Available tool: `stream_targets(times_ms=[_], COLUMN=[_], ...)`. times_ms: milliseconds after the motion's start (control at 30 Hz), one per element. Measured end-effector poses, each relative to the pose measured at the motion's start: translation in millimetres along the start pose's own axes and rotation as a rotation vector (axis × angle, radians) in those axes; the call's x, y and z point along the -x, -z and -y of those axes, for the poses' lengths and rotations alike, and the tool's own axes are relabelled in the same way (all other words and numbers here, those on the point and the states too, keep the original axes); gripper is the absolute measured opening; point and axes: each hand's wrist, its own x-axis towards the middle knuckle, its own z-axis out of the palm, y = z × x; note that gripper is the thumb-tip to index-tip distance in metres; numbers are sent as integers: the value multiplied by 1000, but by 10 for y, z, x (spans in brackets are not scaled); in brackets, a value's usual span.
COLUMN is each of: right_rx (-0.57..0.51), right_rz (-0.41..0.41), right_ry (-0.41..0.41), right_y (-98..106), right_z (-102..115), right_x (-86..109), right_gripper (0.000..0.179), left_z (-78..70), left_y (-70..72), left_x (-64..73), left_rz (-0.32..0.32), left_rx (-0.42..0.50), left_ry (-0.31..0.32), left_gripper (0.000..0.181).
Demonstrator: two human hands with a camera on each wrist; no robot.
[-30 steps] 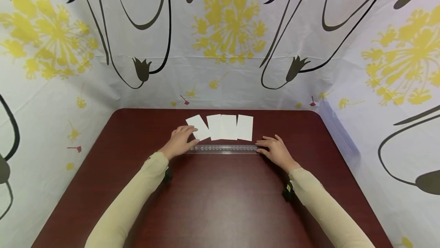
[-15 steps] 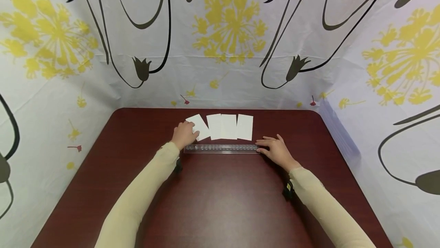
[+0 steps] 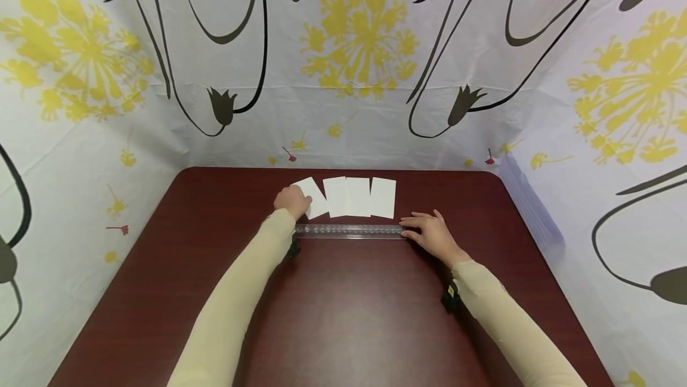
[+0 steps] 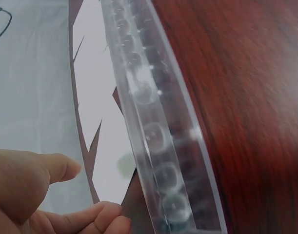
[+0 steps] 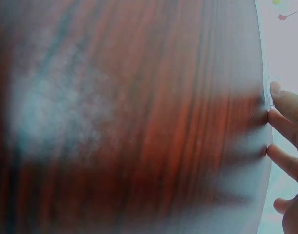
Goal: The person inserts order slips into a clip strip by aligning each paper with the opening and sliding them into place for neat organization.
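Observation:
My left hand (image 3: 292,201) is at the left edge of the leftmost white card (image 3: 315,201), which lies tilted. In the left wrist view its fingertips (image 4: 109,210) are right at the card's near end, with the thumb held apart. A long clear plastic strip (image 3: 349,231) with a row of round clear bumps lies in front of the cards. My left wrist hides its left end in the head view. With fingers spread, my right hand (image 3: 433,237) touches the strip's right end. Several more white cards (image 3: 383,198) lie side by side, two of them overlapping.
The dark red wooden table (image 3: 349,309) has a rounded far edge. Behind and beside it hangs a white cloth (image 3: 257,142) printed with yellow and grey flowers. A black wrist camera (image 3: 451,297) sits under the right wrist.
My left hand has moved from the strip's left end up and away, turning over the leftmost card's left edge. The right hand, strip and cards have stayed in place.

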Motion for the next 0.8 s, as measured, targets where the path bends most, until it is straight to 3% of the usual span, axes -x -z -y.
stream_targets(times_ms=[200,400,633,800], right_rx=[-4,6,17,17], right_rz=[-11,-4,-9,-2], right_ry=[3,4,1,1], right_y=[-11,-23,-12,-4], right_z=[1,-15,-25,-20], right_x=[-1,-2,-1,-6], right_gripper=[33,34,33,33], left_z=[-51,-42,-68,-92], left_y=[-13,-70,-92,-124], left_x=[-47,-122,-184,-278], left_rz=[19,-2,-48,-29], left_rx=[29,22,35,14], left_ry=[54,119,128,180], left_gripper=[36,32,29,30])
